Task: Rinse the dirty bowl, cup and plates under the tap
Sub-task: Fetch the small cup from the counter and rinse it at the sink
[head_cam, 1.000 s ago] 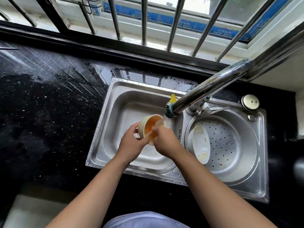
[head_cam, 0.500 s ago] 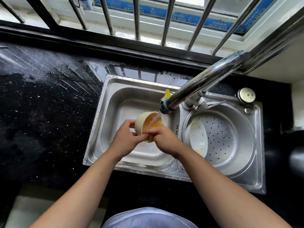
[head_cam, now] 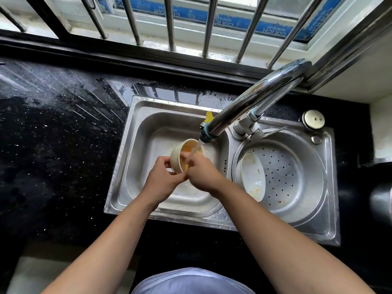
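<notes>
A cream cup (head_cam: 177,154) with an orange inside is tilted over the left sink basin (head_cam: 152,132). Water runs into it from the chrome tap (head_cam: 250,102). My left hand (head_cam: 162,179) grips the cup's outer wall from the left. My right hand (head_cam: 202,171) holds its near rim, with fingers reaching into the cup under the stream. A dirty white plate (head_cam: 253,177) leans on its edge against the left wall of the round perforated right basin (head_cam: 297,177).
Wet black speckled countertop (head_cam: 53,134) surrounds the steel sink. A round metal cap (head_cam: 313,119) sits at the sink's back right corner. Barred window runs along the back. A dark pot edge (head_cam: 381,200) shows at far right.
Both hands keep hold of the cup under the running water and have turned it slightly; my right fingers have shifted further into it. The plate has not moved.
</notes>
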The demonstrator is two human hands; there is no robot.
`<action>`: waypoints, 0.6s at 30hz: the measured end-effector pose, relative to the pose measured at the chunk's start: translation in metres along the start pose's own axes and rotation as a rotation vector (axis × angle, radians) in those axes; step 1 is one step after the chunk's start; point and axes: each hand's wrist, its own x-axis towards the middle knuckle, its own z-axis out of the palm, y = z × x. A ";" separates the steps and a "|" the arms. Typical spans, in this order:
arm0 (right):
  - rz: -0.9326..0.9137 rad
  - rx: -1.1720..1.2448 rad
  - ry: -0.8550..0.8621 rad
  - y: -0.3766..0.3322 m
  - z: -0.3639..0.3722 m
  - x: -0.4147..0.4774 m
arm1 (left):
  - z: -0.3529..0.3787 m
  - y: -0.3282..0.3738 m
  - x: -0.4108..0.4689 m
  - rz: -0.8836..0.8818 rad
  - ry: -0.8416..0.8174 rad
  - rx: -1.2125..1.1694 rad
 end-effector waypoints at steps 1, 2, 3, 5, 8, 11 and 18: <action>0.008 0.020 -0.043 0.003 0.001 -0.004 | -0.003 -0.001 0.002 -0.003 0.005 -0.004; 0.042 0.003 -0.046 0.007 -0.001 -0.004 | -0.007 -0.003 0.004 -0.003 0.005 -0.007; 0.081 -0.035 -0.015 0.010 -0.004 -0.002 | -0.009 -0.004 0.004 0.002 -0.006 -0.003; 0.153 -0.188 0.107 0.010 -0.006 0.004 | -0.009 -0.005 0.002 0.014 -0.048 0.025; 0.042 -0.112 0.051 0.002 0.002 0.005 | -0.005 -0.004 0.000 0.020 -0.022 0.036; 0.022 -0.032 -0.066 0.009 0.002 -0.004 | -0.008 -0.004 0.005 -0.013 0.043 -0.014; 0.190 -0.057 0.442 0.035 -0.023 -0.031 | -0.006 -0.013 0.012 -0.129 -0.014 -0.277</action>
